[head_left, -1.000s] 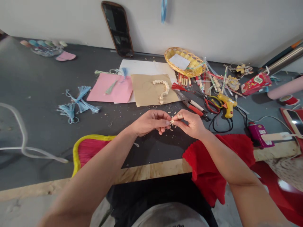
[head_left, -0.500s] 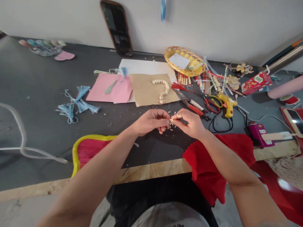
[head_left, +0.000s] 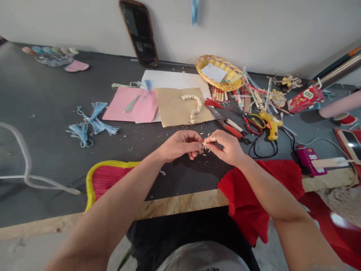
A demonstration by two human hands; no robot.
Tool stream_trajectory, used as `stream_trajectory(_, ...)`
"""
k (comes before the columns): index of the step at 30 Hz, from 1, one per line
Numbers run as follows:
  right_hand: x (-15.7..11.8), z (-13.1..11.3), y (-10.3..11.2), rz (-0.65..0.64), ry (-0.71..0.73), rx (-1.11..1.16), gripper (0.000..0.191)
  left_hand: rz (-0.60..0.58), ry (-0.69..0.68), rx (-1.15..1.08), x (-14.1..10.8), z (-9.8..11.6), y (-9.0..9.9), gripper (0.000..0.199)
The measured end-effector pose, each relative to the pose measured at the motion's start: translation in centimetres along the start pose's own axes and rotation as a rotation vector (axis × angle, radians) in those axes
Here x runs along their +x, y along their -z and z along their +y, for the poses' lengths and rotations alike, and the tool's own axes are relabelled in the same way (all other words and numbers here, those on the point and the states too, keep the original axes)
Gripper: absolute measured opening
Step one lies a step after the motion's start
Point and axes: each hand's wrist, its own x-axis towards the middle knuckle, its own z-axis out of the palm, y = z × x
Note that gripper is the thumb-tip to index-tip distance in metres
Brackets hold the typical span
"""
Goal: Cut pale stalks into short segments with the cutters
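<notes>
Small pale piece [head_left: 204, 143]: one, short, stick-like, pinched between the fingertips of left hand [head_left: 182, 146] and right hand [head_left: 227, 148], above the dark surface [head_left: 180, 180]. Loose pale bits nearby, too small to count. Brown paper [head_left: 172, 111]: one, bearing one curved row of pale pieces [head_left: 198, 102]. Yellow glue gun [head_left: 271, 124]: one. Woven basket [head_left: 232, 84]: one. Red carton [head_left: 304, 99]: one, white lettering illegible.

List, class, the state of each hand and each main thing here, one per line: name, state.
Left hand: pinching small pale piece
Right hand: pinching at the same spot
Phone: propped upright
Basket: upright, holding white paper
Brown paper: spread out
Glue gun: lying down
Red cloth: crumpled, partly hanging
</notes>
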Motion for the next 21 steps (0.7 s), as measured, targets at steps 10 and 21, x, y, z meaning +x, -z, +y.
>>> stream_trajectory(10, 0.0, 0.0, 0.0, -0.001, -0.013, -0.028, 0.005, 0.008, -0.010, 0.006, 0.0, 0.1, 0.0, 0.019)
stream_trajectory(21, -0.3, 2.5, 0.5, -0.137, -0.063, -0.270, 0.017, 0.178, -0.083, -0.266, 0.3, 0.4, 0.2, 0.024)
